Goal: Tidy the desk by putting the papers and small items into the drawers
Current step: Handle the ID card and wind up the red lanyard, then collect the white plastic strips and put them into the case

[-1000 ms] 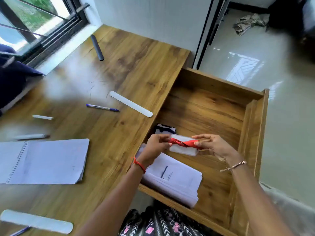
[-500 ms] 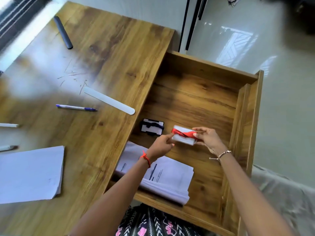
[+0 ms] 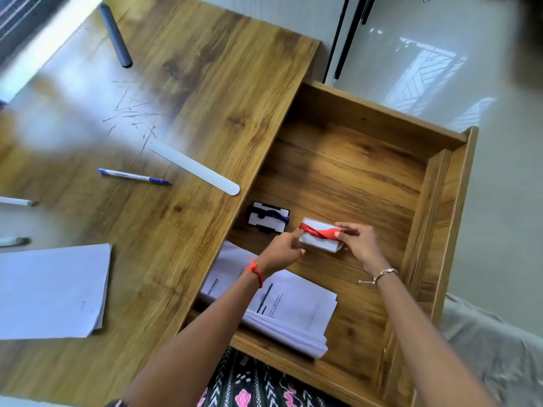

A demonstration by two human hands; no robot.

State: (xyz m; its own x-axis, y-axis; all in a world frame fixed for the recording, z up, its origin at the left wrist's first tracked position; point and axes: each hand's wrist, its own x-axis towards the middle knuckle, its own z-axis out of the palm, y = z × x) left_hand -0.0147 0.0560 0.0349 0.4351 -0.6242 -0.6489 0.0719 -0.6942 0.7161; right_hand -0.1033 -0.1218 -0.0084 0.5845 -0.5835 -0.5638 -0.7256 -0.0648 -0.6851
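A small white card holder wrapped in a red lanyard [image 3: 320, 237] sits low in the open wooden drawer [image 3: 435, 201], held at both ends. My left hand [image 3: 283, 249] pinches its left end and my right hand [image 3: 357, 240] grips its right end. Just left of it lies a second white holder with a dark blue lanyard [image 3: 269, 220]. A stack of printed papers [image 3: 293, 312] rests at the drawer's near left, partly under my left forearm. On the desk lie a paper stack [image 3: 53, 292], a blue pen [image 3: 133, 176] and a white ruler [image 3: 194, 167].
A dark grey cylinder [image 3: 114, 35] lies at the desk's far end. Two white markers [image 3: 14, 201] poke in from the left edge. The drawer's right side has a raised inner wall. Shiny floor lies beyond the drawer.
Both hands carried the red-wrapped holder lower into the drawer, beside the blue-wrapped one. The camera tilted down and left, so the window left the view.
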